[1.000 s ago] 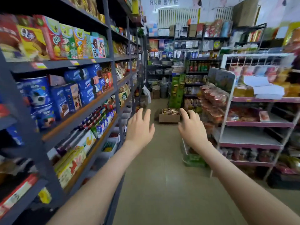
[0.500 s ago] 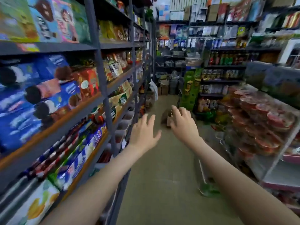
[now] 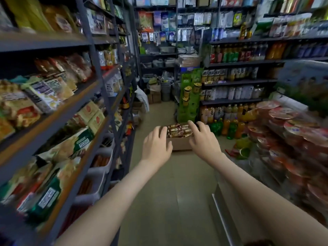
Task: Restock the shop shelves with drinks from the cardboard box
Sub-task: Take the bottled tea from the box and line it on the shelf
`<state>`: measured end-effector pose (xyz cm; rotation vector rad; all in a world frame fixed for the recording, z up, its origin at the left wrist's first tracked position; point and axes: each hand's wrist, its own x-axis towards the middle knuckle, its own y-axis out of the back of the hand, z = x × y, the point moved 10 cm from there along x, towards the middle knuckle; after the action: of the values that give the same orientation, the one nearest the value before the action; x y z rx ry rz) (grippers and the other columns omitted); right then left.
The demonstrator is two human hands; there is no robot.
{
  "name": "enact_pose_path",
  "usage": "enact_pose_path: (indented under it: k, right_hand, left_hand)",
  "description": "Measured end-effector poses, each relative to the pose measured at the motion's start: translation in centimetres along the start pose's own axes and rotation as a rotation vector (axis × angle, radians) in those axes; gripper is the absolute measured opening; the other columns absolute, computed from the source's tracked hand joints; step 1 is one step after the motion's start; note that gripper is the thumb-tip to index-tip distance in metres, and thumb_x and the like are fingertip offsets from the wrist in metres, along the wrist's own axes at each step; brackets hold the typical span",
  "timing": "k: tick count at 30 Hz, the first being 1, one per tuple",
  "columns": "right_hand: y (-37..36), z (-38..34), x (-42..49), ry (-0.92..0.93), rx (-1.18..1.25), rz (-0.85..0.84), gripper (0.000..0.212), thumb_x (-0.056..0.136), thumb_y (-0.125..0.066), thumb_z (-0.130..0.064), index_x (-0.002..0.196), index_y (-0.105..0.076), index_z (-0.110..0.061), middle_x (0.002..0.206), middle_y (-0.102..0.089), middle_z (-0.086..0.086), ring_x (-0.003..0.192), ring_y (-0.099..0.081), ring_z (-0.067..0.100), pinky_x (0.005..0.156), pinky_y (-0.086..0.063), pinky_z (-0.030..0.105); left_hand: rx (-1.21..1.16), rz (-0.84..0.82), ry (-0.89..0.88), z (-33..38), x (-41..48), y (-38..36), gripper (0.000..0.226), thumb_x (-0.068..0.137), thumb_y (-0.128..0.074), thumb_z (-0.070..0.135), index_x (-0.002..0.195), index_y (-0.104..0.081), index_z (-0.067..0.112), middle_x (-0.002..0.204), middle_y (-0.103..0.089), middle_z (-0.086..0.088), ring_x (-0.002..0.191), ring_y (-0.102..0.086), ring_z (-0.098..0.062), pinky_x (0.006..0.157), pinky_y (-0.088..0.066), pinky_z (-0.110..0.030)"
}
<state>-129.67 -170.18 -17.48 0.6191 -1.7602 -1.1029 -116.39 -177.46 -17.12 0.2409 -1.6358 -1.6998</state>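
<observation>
A cardboard box (image 3: pixel 181 145) stands on the aisle floor ahead, filled with several brown-and-gold drink bottles (image 3: pixel 179 130). My left hand (image 3: pixel 157 145) and my right hand (image 3: pixel 204 139) are stretched out in front of me, fingers spread and relaxed, holding nothing. From here they frame the box on either side, and it lies farther down the aisle than they do. Drink shelves (image 3: pixel 237 82) with bottles stand beyond the box on the right.
A tall snack shelf unit (image 3: pixel 99 96) lines the left side of the narrow aisle. Stacked red noodle bowls (image 3: pixel 291 135) crowd the right. A green display stand (image 3: pixel 190 96) stands behind the box, with loose bottles (image 3: pixel 229 127) on the floor beside it.
I have moved forward along the aisle, so the box is nearer and larger. Both hands stay stretched out and spread, empty.
</observation>
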Motion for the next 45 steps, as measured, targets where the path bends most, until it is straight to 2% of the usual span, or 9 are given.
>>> enact_pose_path:
  k: [4, 10, 16, 20, 23, 25, 29, 36, 45]
  right_hand:
    - [-4.7, 6.4, 12.3, -0.005, 0.014, 0.033, 0.059, 0.086, -0.06, -0.014, 0.142, -0.042, -0.009, 0.128, -0.051, 0.023, 0.111, -0.051, 0.041, 0.074, -0.051, 0.046]
    - [-11.0, 13.2, 28.9, -0.002, -0.005, 0.009, 0.06, 0.091, -0.056, -0.023, 0.146, -0.035, -0.011, 0.135, -0.047, 0.019, 0.118, -0.048, 0.036, 0.082, -0.051, 0.045]
    - [-21.4, 19.4, 42.5, -0.07, 0.064, -0.059, 0.062, 0.095, -0.048, -0.026, 0.151, -0.023, -0.016, 0.145, -0.036, 0.015, 0.126, -0.039, 0.033, 0.092, -0.047, 0.04]
    - [-28.6, 26.0, 51.7, -0.134, 0.021, -0.082, 0.062, 0.095, -0.048, -0.028, 0.151, -0.023, -0.017, 0.144, -0.037, 0.014, 0.125, -0.041, 0.032, 0.086, -0.05, 0.04]
    - [-32.0, 30.9, 58.7, -0.152, -0.014, -0.102, 0.061, 0.091, -0.055, -0.025, 0.147, -0.034, -0.014, 0.136, -0.047, 0.016, 0.114, -0.051, 0.034, 0.075, -0.052, 0.039]
    - [-33.2, 34.6, 63.0, -0.179, -0.029, -0.101, 0.061, 0.086, -0.061, -0.022, 0.142, -0.042, -0.012, 0.128, -0.054, 0.016, 0.106, -0.056, 0.034, 0.068, -0.054, 0.04]
    - [-34.7, 43.1, 68.9, -0.28, -0.037, -0.112, 0.059, 0.087, -0.059, -0.022, 0.142, -0.041, -0.012, 0.126, -0.054, 0.016, 0.107, -0.056, 0.035, 0.068, -0.056, 0.042]
    - [-35.9, 60.7, 75.3, -0.527, 0.054, -0.078, 0.063, 0.094, -0.049, -0.03, 0.151, -0.022, -0.021, 0.142, -0.038, 0.008, 0.126, -0.041, 0.026, 0.091, -0.05, 0.041]
    - [-35.9, 81.6, 82.4, -0.487, -0.041, -0.137, 0.062, 0.095, -0.045, -0.025, 0.152, -0.02, -0.019, 0.145, -0.036, 0.012, 0.128, -0.039, 0.03, 0.092, -0.049, 0.042]
  left_hand:
    - [0.031, -0.068, -0.056, -1.0, 13.6, -6.2, 0.057, 0.097, -0.043, 0.036, 0.147, -0.026, 0.015, 0.15, -0.028, -0.011, 0.136, -0.032, -0.028, 0.107, -0.031, -0.037]
    - [0.007, -0.064, -0.041, -2.6, 32.4, -11.8, 0.058, 0.097, -0.043, 0.037, 0.147, -0.027, 0.011, 0.151, -0.029, -0.012, 0.137, -0.031, -0.029, 0.11, -0.03, -0.038]
    - [-0.008, -0.08, -0.062, -4.0, 49.5, -20.2, 0.058, 0.096, -0.045, 0.036, 0.144, -0.031, 0.009, 0.149, -0.034, -0.013, 0.136, -0.032, -0.029, 0.109, -0.03, -0.037]
    - [-0.002, -0.124, -0.137, -3.5, 61.7, -27.4, 0.058, 0.097, -0.044, 0.037, 0.145, -0.029, 0.011, 0.15, -0.031, -0.013, 0.137, -0.029, -0.029, 0.11, -0.028, -0.038]
    - [-0.028, -0.158, -0.202, -2.0, 71.1, -31.9, 0.058, 0.097, -0.042, 0.038, 0.146, -0.027, 0.012, 0.15, -0.03, -0.012, 0.139, -0.028, -0.028, 0.111, -0.027, -0.039]
    - [-0.023, -0.176, -0.268, 0.0, 77.2, -34.4, 0.058, 0.097, -0.043, 0.038, 0.147, -0.027, 0.012, 0.15, -0.031, -0.011, 0.138, -0.029, -0.028, 0.111, -0.027, -0.038]
    - [-0.06, -0.199, -0.358, 5.2, 87.3, -39.0, 0.057, 0.095, -0.046, 0.037, 0.144, -0.032, 0.012, 0.145, -0.037, -0.011, 0.133, -0.036, -0.028, 0.106, -0.035, -0.038]
    - [-0.153, -0.267, -0.446, 16.1, 99.6, -48.3, 0.061, 0.094, -0.052, 0.034, 0.145, -0.029, 0.011, 0.147, -0.034, -0.011, 0.134, -0.036, -0.028, 0.104, -0.037, -0.037]
    - [-0.211, -0.322, -0.503, 32.2, 113.2, -58.0, 0.061, 0.095, -0.05, 0.035, 0.147, -0.027, 0.013, 0.147, -0.035, -0.009, 0.132, -0.038, -0.026, 0.101, -0.041, -0.037]
